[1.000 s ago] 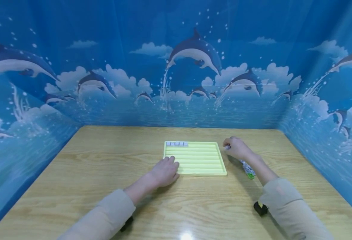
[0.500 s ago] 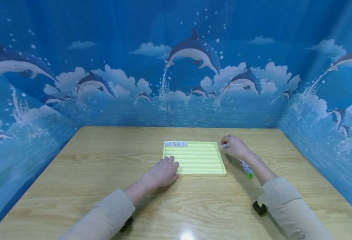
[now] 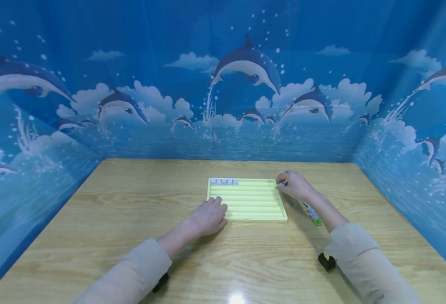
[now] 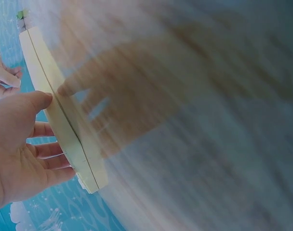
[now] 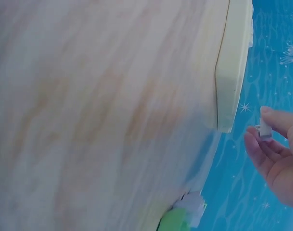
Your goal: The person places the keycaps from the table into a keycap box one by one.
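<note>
A pale yellow-green ridged tray (image 3: 251,202) lies on the table; several small white blocks (image 3: 224,181) stand in its back row at the left end. My left hand (image 3: 207,216) holds the tray's front left corner; in the left wrist view the thumb lies against the front wall and the fingers reach behind the rim. My right hand (image 3: 296,185) is at the tray's back right corner. Between thumb and fingers it pinches a small white block (image 5: 265,129) with dark marks. That block is raised just beyond the tray's edge in the right wrist view.
Several small white blocks with dark marks (image 3: 311,211) and a green piece (image 3: 316,222) lie on the wooden table (image 3: 139,198) right of the tray, under the right forearm. A dolphin-printed blue curtain (image 3: 223,139) encloses the back and sides.
My right hand has moved slightly left, bringing its small white block to the tray's back right corner. The left hand stays on the tray, which has not moved.
</note>
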Motion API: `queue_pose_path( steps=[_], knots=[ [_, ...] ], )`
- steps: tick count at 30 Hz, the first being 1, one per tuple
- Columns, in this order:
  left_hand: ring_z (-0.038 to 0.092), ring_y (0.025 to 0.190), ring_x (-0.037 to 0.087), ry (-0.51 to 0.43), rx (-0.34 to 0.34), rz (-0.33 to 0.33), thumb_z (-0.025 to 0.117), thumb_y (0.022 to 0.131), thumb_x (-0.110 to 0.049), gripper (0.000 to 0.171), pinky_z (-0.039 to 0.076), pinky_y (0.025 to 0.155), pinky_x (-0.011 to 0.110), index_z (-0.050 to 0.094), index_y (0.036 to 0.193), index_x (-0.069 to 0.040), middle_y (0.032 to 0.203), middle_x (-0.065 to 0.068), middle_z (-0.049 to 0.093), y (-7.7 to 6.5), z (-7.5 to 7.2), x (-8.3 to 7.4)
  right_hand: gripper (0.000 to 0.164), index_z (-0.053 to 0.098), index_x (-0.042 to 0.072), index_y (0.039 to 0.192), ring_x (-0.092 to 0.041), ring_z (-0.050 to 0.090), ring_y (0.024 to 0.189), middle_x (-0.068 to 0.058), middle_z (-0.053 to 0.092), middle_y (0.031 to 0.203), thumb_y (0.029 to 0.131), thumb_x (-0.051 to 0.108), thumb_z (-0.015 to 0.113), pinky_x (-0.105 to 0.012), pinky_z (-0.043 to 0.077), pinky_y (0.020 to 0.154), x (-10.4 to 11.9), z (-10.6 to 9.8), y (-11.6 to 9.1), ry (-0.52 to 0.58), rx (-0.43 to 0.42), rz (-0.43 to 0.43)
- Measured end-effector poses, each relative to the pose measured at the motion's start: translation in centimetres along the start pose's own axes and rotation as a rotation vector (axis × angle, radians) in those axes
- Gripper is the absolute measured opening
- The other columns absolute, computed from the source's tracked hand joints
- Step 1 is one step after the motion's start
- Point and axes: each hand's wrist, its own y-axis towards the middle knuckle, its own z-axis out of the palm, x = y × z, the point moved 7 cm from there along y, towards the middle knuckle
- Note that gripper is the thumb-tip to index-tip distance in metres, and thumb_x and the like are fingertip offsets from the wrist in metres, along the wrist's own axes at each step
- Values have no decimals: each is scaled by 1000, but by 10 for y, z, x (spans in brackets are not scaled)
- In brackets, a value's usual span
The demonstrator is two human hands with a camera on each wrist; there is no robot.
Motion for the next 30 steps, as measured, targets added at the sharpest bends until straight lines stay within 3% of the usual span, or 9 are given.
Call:
queue_pose_path(
  steps=[5,13,22,30],
  knots=[
    [49,80,20,-1,4,3,58,90,-31,24,48,72,31,56,90,-7,89,7,48,1,1,0,19,63,-4,100,-26,57,84,-12,61,91,84,5,60,-40,49,72,3,3,5,-11,21,6],
    [49,81,20,10,7,0,58,90,-31,25,48,72,31,57,92,-6,90,7,49,0,0,0,31,54,-10,114,-28,53,87,-18,55,99,85,3,57,-39,48,73,2,7,17,59,64,89],
    [49,81,19,0,11,6,58,90,-30,24,48,72,30,57,91,-6,90,7,49,0,-3,-2,27,58,-7,113,-32,54,97,-19,59,105,88,0,51,-45,46,79,18,10,32,-6,99,70],
    [50,81,20,3,12,-1,59,89,-31,24,48,72,30,57,91,-7,90,7,49,1,-3,-1,25,59,-7,110,-29,56,92,-17,60,101,87,0,54,-42,48,77,32,19,46,-5,128,20]
  ],
)
